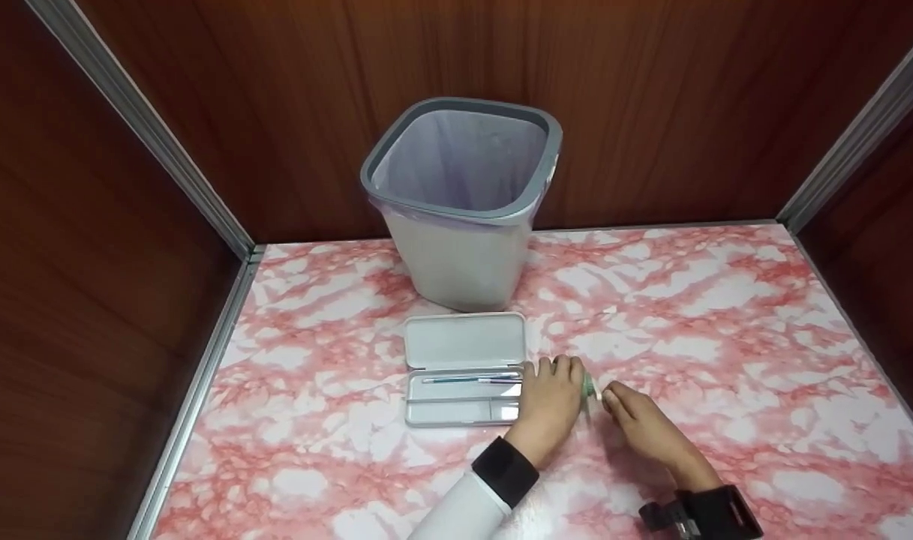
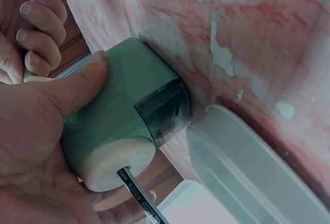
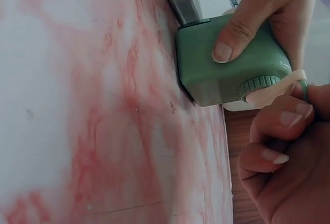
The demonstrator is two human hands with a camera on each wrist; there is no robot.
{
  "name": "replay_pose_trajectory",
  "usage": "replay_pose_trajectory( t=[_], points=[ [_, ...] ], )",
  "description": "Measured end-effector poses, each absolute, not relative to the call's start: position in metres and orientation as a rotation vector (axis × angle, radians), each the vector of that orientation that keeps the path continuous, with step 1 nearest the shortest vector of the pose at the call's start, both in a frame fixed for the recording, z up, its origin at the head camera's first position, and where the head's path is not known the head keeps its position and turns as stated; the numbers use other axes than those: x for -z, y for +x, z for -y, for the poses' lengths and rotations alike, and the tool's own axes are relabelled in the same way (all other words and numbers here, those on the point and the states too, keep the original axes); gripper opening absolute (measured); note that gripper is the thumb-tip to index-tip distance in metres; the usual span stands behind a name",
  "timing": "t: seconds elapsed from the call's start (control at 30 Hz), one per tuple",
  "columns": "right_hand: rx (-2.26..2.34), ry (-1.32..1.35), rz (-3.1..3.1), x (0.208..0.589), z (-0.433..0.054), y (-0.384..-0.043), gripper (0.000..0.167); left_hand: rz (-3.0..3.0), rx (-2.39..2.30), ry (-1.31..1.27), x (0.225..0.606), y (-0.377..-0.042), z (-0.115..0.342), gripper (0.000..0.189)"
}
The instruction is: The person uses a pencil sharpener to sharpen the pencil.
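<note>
My left hand (image 1: pixel 552 401) grips a green crank pencil sharpener (image 2: pixel 118 90) on the table, just right of the open pencil case (image 1: pixel 465 341). In the left wrist view, its thumb lies along the sharpener's side. A dark pencil (image 2: pixel 140 194) with small lettering is inserted in the round cream front of the sharpener. Below the body's edge shows a dark see-through shavings drawer (image 2: pixel 165 112). At the other end, my right hand (image 1: pixel 647 427) pinches the knob of the cream crank handle (image 3: pixel 270 92) with curled fingers. The head view mostly hides the sharpener behind the left hand.
Several slim pencils (image 1: pixel 456 380) lie in the case's upper compartment. Behind the case stands a grey waste bin (image 1: pixel 464 262) with a purple liner. Brown wood-look panels (image 1: pixel 651 112) close off the back and both sides of the red-and-white marbled table (image 1: pixel 313 450).
</note>
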State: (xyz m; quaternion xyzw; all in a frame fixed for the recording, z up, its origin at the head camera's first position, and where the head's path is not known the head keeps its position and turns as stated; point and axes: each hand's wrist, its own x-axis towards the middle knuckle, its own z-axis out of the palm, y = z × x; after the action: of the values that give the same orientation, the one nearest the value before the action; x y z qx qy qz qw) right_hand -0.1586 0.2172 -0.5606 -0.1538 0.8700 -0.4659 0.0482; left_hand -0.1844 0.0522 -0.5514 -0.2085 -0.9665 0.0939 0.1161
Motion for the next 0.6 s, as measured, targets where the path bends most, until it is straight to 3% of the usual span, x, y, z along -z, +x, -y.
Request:
replay_pose_trajectory(
  t=[0.23, 0.6],
  points=[
    [1.39, -0.458, -2.742, 0.559, -0.213, -0.164, 0.025, 2.85, -0.263, -0.654, 0.553, -0.188, -0.049, 0.047],
    [1.448, -0.415, -2.819, 0.562, -0.21, -0.17, 0.026, 2.692, -0.26, -0.677, 0.56, -0.187, -0.048, 0.047]
  ],
)
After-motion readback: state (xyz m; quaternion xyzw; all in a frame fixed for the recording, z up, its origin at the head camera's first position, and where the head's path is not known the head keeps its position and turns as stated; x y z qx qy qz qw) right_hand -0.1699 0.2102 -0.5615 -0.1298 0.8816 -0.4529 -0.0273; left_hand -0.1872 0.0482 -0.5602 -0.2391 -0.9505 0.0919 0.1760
